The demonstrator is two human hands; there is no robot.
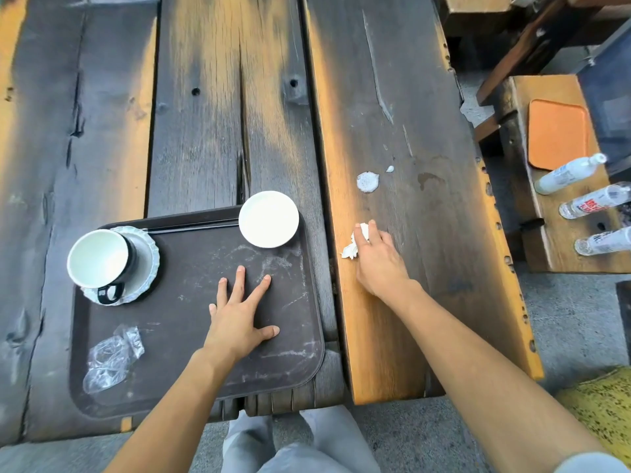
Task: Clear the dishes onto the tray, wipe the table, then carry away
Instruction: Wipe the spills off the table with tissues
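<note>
A dark brown tray [191,377] lies on the wooden table [409,97]. On it stand a black-and-white cup [97,262] on a ruffled saucer [148,247], a white bowl [268,219] at the far right corner, a pair of dark chopsticks [191,228] along the far edge and a crumpled clear wrapper [111,358]. My left hand [239,315] rests flat on the tray, fingers spread. My right hand [375,257] presses a white tissue [355,244] on the table to the right of the tray. A white foamy spill [367,181] lies just beyond the tissue.
A wooden bench [553,233] at the right carries an orange tray [556,134] and three plastic bottles [566,174]. The table's near edge is close to my legs. A yellow speckled object [604,411] sits at the lower right.
</note>
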